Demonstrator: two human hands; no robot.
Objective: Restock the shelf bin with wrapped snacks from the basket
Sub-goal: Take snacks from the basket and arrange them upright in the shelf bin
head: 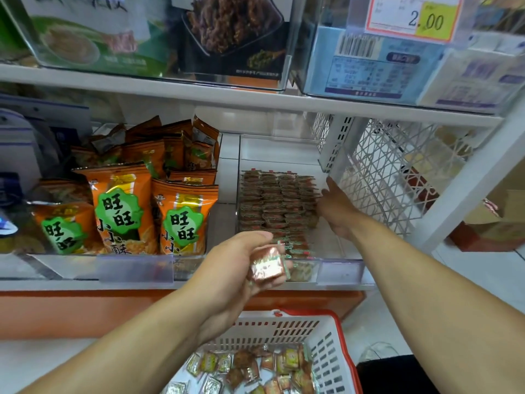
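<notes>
Above the basket point(326, 345) of loose snacks, left hand point(235, 268) gripping a shiny wrapped snack point(267, 268), right hand point(338, 211) inside the shelf bin point(341, 268), straight fingers point(322, 207) touching packed snack rows point(277, 203).

Shiny wrapped snack point(267, 267) pinched above the white basket point(329, 354); clear bin point(338, 263) holds neat rows of packets point(277, 200).

Snack rows point(277, 203) in shelf bin point(341, 268), bags point(181, 214) left, basket point(332, 356) below.
</notes>
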